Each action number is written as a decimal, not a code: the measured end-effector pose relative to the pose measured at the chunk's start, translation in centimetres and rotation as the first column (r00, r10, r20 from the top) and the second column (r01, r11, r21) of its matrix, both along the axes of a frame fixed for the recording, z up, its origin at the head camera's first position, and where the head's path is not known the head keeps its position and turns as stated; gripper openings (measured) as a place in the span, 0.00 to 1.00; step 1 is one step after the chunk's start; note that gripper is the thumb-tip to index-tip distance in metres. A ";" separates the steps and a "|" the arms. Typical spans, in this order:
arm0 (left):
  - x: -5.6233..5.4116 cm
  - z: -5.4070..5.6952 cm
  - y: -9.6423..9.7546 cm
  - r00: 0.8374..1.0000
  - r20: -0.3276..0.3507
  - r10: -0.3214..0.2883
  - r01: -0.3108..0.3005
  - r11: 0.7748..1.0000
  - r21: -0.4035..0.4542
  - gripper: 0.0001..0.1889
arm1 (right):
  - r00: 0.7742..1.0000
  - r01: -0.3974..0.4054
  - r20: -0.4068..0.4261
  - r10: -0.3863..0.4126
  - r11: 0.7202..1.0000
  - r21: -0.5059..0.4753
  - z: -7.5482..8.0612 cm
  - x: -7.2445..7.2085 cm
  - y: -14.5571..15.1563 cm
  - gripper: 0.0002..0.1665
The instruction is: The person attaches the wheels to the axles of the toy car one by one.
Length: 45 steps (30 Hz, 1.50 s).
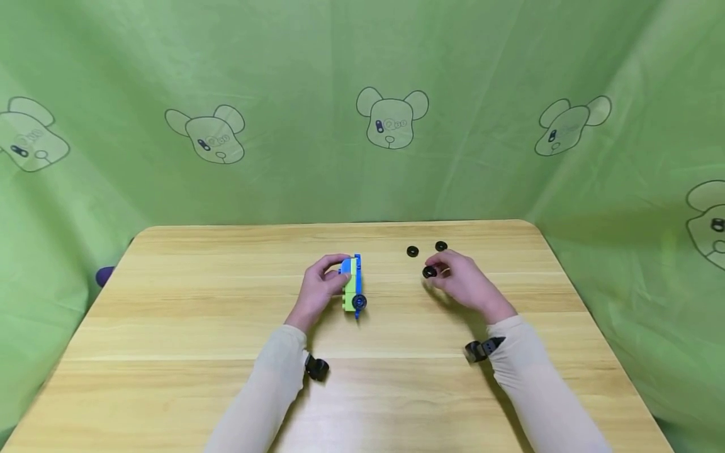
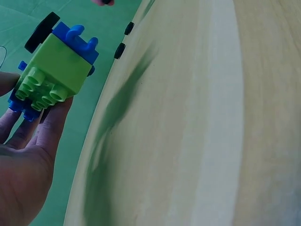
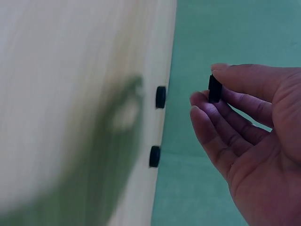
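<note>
My left hand grips a toy car built of lime-green and blue blocks, tipped on its side above the table. One black wheel is fitted at its near end; in the left wrist view that wheel sits beside a blue hooked piece. My right hand pinches a loose black tire between thumb and fingers, to the right of the car. In the right wrist view the tire shows edge-on, held off the table.
Two more black tires lie flat on the wooden table, just beyond my right hand. Green curtains with bear-head prints stand behind the table and along both sides. A purple object shows past the left edge.
</note>
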<state>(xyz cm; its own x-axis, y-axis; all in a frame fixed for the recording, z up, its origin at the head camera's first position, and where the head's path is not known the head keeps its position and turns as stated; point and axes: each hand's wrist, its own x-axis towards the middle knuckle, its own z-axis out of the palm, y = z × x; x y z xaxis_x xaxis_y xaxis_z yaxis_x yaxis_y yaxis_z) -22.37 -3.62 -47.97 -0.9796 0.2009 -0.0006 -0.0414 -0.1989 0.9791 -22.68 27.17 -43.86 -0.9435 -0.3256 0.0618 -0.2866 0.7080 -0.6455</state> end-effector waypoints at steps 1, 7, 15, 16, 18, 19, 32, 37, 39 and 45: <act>0.0 -0.1 0.0 1.000 0.003 0.001 -0.001 1.000 -0.001 0.22 | 1.000 -0.001 -0.006 0.001 1.000 -0.003 0.1 0.1 -0.2 0.21; -0.1 -0.3 0.2 1.000 0.009 -0.007 0.007 1.000 0.000 0.22 | 0.998 -0.040 -0.043 0.038 0.999 -0.031 0.9 0.6 -1.6 0.21; 0.0 -0.4 0.3 0.999 0.033 -0.032 0.032 0.999 -0.001 0.23 | 0.997 -0.053 -0.057 0.052 0.998 -0.020 1.5 0.9 -3.1 0.21; 0.0 -0.4 0.3 0.999 0.035 -0.035 0.035 0.999 -0.001 0.23 | 0.997 -0.055 -0.059 0.054 0.998 -0.019 1.5 0.9 -3.3 0.21; 0.0 -0.5 0.3 0.998 0.038 -0.041 0.041 0.999 -0.001 0.23 | 0.996 -0.061 -0.071 0.059 0.998 -0.016 1.5 0.9 -3.6 0.20; 0.0 -0.5 0.2 0.998 0.039 -0.043 0.043 0.999 0.000 0.23 | 0.995 -0.063 -0.076 0.062 0.998 -0.018 1.6 1.0 -3.7 0.20; 0.2 -0.5 0.6 0.999 0.024 -0.036 0.037 0.999 -0.034 0.22 | 0.990 -0.084 -0.118 0.076 0.994 -0.070 2.1 0.9 -5.7 0.22; 0.2 -0.6 0.5 0.999 0.022 -0.027 0.028 0.999 -0.030 0.21 | 0.989 -0.076 -0.134 0.063 0.993 -0.095 2.3 1.0 -6.5 0.21; 0.1 -0.6 0.5 0.999 0.021 -0.029 0.029 0.999 -0.024 0.22 | 0.989 -0.077 -0.135 0.063 0.992 -0.096 2.3 1.0 -6.8 0.20; 0.2 -0.5 0.6 0.999 0.026 -0.040 0.040 0.999 -0.025 0.22 | 0.984 -0.095 -0.160 0.078 0.991 -0.096 2.3 1.1 -8.0 0.19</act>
<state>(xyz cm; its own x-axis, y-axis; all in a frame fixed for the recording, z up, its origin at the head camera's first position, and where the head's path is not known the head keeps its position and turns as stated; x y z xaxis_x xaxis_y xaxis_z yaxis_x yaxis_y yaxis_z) -22.12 -3.00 -48.52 -0.9704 0.2394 -0.0307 -0.0735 -0.1719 0.9824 -21.62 19.14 -41.52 -0.8883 -0.3898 0.2429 -0.4464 0.6082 -0.6564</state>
